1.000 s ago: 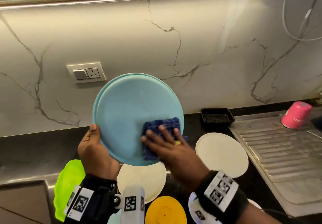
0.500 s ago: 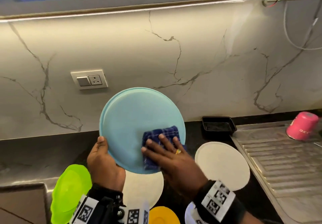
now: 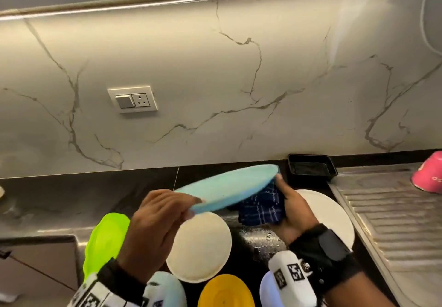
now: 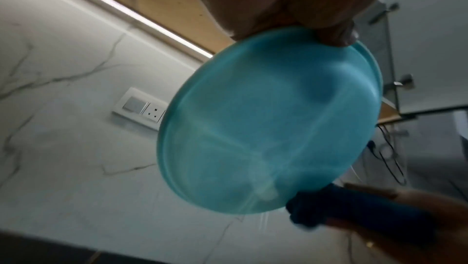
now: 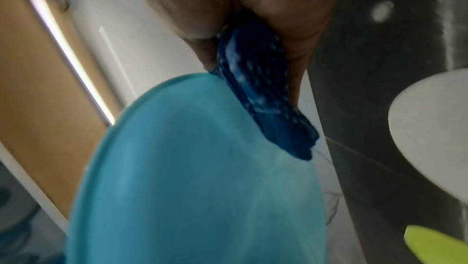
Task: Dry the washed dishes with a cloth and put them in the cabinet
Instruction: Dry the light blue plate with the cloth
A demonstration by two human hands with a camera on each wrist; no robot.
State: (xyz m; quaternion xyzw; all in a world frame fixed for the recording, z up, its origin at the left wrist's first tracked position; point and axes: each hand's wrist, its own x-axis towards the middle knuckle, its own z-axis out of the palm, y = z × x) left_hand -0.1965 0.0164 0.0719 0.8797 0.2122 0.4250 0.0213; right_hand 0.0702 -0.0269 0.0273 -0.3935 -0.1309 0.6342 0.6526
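While the left hand (image 3: 153,223) pinches one round light-blue plastic plate (image 3: 227,187) tilted above the black worktop (image 3: 71,194) and the right hand (image 3: 295,208) clutches one folded dark-blue checked cloth (image 3: 262,208) against its underside, two round white plates (image 3: 199,247), one lime-green plate (image 3: 105,239) and one yellow plate (image 3: 224,291) lie below.

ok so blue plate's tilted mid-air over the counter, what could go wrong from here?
1. The left hand holds the blue plate only at one rim edge; with the plate tilted, that grip could slip.
2. If it drops, it lands on the white plates and yellow dish right below.
3. The right hand has the blue cloth bunched at the far rim, so part of the surface may stay wet.
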